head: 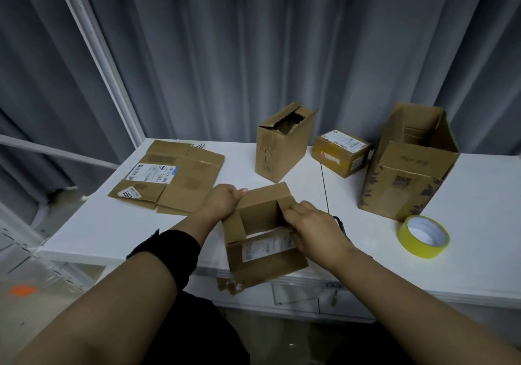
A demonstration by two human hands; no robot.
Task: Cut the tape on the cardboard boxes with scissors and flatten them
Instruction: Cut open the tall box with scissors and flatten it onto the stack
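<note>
A: Where is the box that the person works on?

B: The open cardboard box (pixel 262 232) is at the near edge of the white table (pixel 112 229) and hangs partly over it, with its shipping label turned up. Both hands are on it.

A: How should this step be done well?

B: The flaps stand open, so I judge the tape here is cut. The person should push two opposite corners toward each other, let the walls fold along their own creases, then press the box flat on the table.

A: And the grip?

B: The left hand (pixel 222 201) grips the wall at ten o'clock of the box, thumb on top. The right hand (pixel 313 226) holds the flap at three o'clock, fingers curled close round the cardboard. Neither hand is wide.

A: The scissors?

B: A dark thing (pixel 339 225) just behind the right hand may be them; I cannot tell. A flattened box (pixel 169 176) lies at ten o'clock. The torn-top box (pixel 284 142), the small labelled box (pixel 341 152) and the tall open box (pixel 408 164) stand from twelve to two o'clock, not yet flattened.
</note>
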